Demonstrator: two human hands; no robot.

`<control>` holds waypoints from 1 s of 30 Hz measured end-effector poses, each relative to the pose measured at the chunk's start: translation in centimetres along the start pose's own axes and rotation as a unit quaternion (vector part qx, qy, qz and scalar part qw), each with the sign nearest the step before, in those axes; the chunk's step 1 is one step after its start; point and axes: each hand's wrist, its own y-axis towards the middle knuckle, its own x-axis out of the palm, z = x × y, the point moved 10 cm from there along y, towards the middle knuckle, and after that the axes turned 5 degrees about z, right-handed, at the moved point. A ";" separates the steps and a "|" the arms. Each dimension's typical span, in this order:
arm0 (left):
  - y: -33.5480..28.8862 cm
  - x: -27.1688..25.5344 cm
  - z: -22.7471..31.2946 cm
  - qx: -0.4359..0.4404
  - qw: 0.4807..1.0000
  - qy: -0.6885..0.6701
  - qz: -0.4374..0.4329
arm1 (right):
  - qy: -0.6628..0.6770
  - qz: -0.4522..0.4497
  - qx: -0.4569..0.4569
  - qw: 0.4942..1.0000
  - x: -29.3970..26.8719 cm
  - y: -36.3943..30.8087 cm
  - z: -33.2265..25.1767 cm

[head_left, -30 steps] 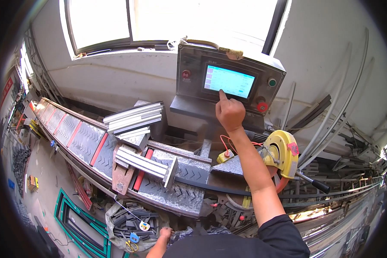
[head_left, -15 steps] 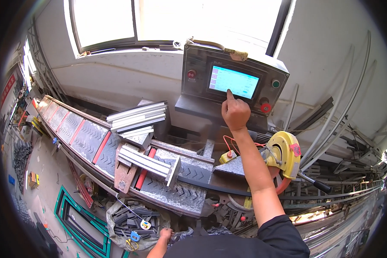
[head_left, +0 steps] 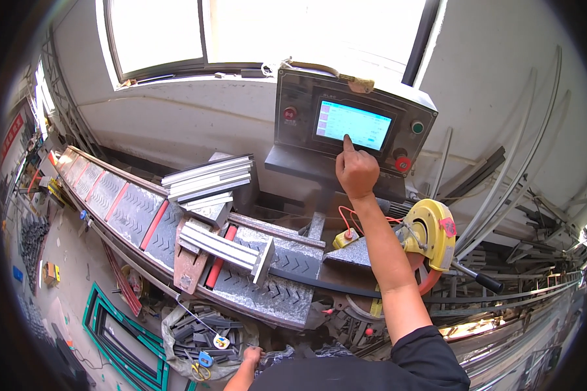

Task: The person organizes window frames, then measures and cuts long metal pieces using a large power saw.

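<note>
The index fingertip of my right hand rests on the lower part of the lit touchscreen, and its other fingers are curled in, holding nothing. The screen sits in a dark metal control box with red and green buttons. My right forearm passes in front of the yellow-guarded saw head. Down at the lower edge, my left hand is closed beside a bag of dark offcuts. What it grips, if anything, is hidden.
A long grey conveyor-like bed runs to the far left, with metal profiles stacked beside it. A tape measure and scissors lie by the offcuts. Green-edged frames lie on the floor. Long bars fill the right side.
</note>
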 end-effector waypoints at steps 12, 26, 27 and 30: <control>0.6 0.3 0.1 0.014 1.000 0.007 -0.002 | -0.002 -0.006 0.005 1.000 0.1 -0.1 0.2; -0.5 -0.3 1.5 0.019 0.998 -0.052 -0.014 | 0.057 -0.044 -0.070 0.995 -0.8 -0.1 -0.2; -0.3 -0.3 1.6 0.023 0.998 -0.051 -0.017 | 0.058 -0.054 -0.084 0.993 -1.3 -0.2 0.1; 1.0 -1.0 -0.6 -0.020 0.998 -0.065 -0.015 | 0.050 -0.045 -0.085 0.994 -1.5 -0.5 0.6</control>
